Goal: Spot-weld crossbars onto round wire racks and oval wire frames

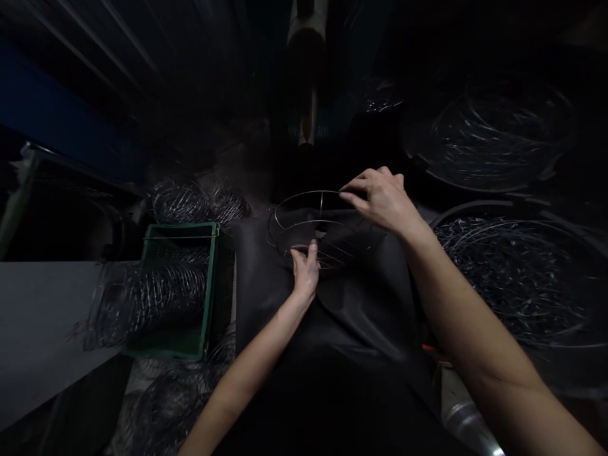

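Note:
A round frame of thin metal wire (pixel 322 204), with rings, a short upright and several straight crosswires, is held over a dark sheet or apron (pixel 266 297) across my lap. My right hand (pixel 384 201) has thumb and fingers closed on the right side of its upper ring. Lower down, my left hand (pixel 305 273) grips the near edge of the frame, thumb pointing up. The far right of the frame is faint against the dark, so its full outline is hard to make out.
On the left stands a green crate (pixel 208 316) with stacked wire rings (pixel 178 285). Wire bundles (pixel 180 201) lie behind it. A large container of short metal pieces (pixel 513 278) is at right, with wire parts (pixel 498 136) beyond. Ahead hangs a machine's vertical shaft (pixel 308 117).

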Tool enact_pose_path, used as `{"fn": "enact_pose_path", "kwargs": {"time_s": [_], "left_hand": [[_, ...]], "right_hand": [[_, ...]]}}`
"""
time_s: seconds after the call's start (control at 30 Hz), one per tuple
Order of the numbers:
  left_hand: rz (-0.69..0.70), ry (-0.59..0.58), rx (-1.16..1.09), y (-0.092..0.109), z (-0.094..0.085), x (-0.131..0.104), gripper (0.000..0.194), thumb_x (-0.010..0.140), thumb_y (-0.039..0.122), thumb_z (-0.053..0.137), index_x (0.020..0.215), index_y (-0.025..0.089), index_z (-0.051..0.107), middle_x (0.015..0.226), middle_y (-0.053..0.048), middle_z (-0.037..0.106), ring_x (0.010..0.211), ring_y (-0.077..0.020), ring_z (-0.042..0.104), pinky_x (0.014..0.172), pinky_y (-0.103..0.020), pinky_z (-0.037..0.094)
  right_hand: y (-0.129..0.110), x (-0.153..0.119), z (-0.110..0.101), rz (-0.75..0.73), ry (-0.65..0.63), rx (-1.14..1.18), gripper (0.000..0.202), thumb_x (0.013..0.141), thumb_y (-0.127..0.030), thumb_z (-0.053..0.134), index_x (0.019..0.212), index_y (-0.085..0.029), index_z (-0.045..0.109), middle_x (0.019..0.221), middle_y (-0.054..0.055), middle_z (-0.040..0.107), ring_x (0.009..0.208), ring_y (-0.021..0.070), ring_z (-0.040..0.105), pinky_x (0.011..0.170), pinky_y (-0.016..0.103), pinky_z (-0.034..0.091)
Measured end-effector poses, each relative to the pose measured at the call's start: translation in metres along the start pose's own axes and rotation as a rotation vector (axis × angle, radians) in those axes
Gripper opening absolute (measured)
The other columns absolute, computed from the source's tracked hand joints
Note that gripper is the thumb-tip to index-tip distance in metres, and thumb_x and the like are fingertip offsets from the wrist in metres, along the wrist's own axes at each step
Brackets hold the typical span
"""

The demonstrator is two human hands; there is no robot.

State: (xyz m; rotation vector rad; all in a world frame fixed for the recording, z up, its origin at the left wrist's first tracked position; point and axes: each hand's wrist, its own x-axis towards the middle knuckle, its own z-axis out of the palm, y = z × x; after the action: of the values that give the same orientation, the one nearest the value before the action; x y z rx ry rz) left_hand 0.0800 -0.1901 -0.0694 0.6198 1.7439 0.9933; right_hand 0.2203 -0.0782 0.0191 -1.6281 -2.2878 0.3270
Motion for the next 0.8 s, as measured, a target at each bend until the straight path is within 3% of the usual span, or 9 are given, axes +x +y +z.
{"fn": "enact_pose_path", "kwargs": {"time_s": [0.2, 0.37, 0.53, 0.67, 0.8], "left_hand": [[0.110, 0.084, 0.109, 0.002, -0.006, 0.005, 0.029, 0.085, 0.047, 0.049, 0.093, 0.021, 0.040, 0.069, 0.002, 0.052, 0.070, -0.0141, 0.056, 0.074, -0.027, 0.042], [0.286, 0.138, 0.103, 0.007, -0.006, 0.002, 0.024, 0.084, 0.040, 0.051, 0.094, 0.021, 0.039, 0.090, -0.005, 0.055, 0.088, -0.0171, 0.056, 0.086, -0.031, 0.040], [0.523, 0.114, 0.073, 0.016, -0.009, 0.011, 0.025, 0.084, 0.042, 0.049, 0.091, 0.021, 0.038, 0.088, -0.004, 0.050, 0.083, -0.0155, 0.053, 0.083, -0.030, 0.041], [0.617, 0.117, 0.062, 0.021, -0.015, 0.021, 0.027, 0.084, 0.043, 0.049, 0.094, 0.021, 0.037, 0.086, -0.003, 0.048, 0.080, -0.0144, 0.053, 0.080, -0.030, 0.043], [0.676, 0.189, 0.073, 0.020, -0.019, 0.024, 0.027, 0.085, 0.042, 0.050, 0.094, 0.021, 0.037, 0.087, -0.003, 0.048, 0.080, -0.0142, 0.053, 0.080, -0.030, 0.043]], "right_hand": [[-0.017, -0.023, -0.005, -0.007, 0.066, -0.051, 0.053, 0.084, -0.065, 0.040, 0.103, -0.021, 0.063, 0.096, 0.010, 0.058, 0.095, 0.0312, 0.049, 0.077, 0.046, 0.037], [-0.021, -0.041, -0.012, 0.012, 0.110, -0.045, 0.047, 0.086, -0.062, 0.041, 0.101, -0.021, 0.060, 0.096, 0.010, 0.059, 0.092, 0.0293, 0.049, 0.076, 0.042, 0.036], [-0.021, -0.052, -0.037, -0.052, 0.065, -0.027, 0.041, 0.089, -0.051, 0.039, 0.113, -0.023, 0.057, 0.108, 0.010, 0.059, 0.097, 0.0287, 0.049, 0.078, 0.042, 0.035], [-0.020, -0.058, -0.052, -0.108, -0.023, 0.037, 0.044, 0.089, -0.051, 0.040, 0.121, -0.024, 0.054, 0.115, 0.010, 0.058, 0.101, 0.0293, 0.048, 0.081, 0.045, 0.035], [-0.020, -0.063, -0.052, -0.145, -0.096, 0.115, 0.055, 0.089, -0.056, 0.039, 0.132, -0.023, 0.043, 0.121, 0.012, 0.055, 0.105, 0.0297, 0.047, 0.087, 0.047, 0.034]]}}
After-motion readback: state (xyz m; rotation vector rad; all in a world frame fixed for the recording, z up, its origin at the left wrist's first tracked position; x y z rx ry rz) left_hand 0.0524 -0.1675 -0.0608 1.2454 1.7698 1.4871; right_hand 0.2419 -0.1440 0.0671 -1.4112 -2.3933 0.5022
